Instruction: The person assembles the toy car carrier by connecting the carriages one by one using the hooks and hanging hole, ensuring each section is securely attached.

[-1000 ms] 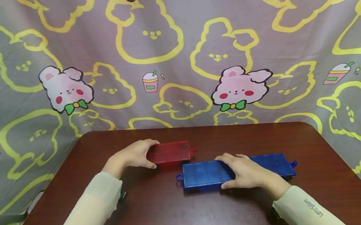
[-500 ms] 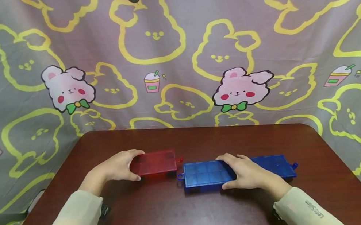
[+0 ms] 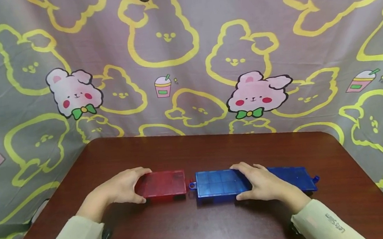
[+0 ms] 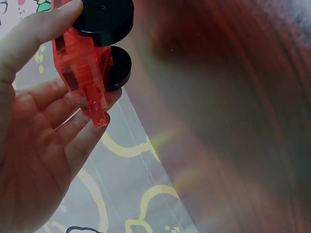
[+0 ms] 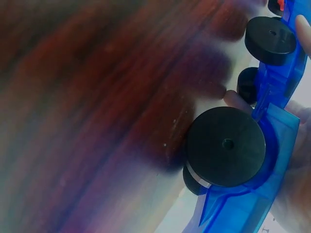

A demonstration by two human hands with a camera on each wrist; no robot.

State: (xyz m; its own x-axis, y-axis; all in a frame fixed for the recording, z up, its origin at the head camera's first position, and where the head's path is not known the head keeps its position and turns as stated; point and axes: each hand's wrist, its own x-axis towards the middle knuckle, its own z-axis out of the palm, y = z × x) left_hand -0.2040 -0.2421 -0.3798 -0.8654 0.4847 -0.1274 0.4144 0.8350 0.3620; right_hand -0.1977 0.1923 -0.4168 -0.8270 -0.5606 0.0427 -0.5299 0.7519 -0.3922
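Note:
A translucent red toy wagon (image 3: pixel 164 183) with black wheels sits on the table, and my left hand (image 3: pixel 121 187) grips its left end between thumb and fingers. In the left wrist view the thumb lies near a black wheel (image 4: pixel 104 22). To the right is a translucent blue toy wagon (image 3: pixel 215 183) with a second blue section (image 3: pixel 294 179) behind it at a slight angle. My right hand (image 3: pixel 262 182) holds the blue wagon from above, covering the junction. The red hook meets the blue ring (image 3: pixel 192 186); whether it sits inside cannot be told.
The dark brown wooden table (image 3: pixel 175 230) extends around both wagons. A patterned cloth (image 3: pixel 186 69) hangs behind and beside it. Another blue ring or hook (image 3: pixel 315 179) sticks out at the far right end.
My left hand has drawn the red wagon leftward and toward me, so it now lines up with the blue wagon's left end. The right hand has stayed nearly still; the rear blue section has angled slightly.

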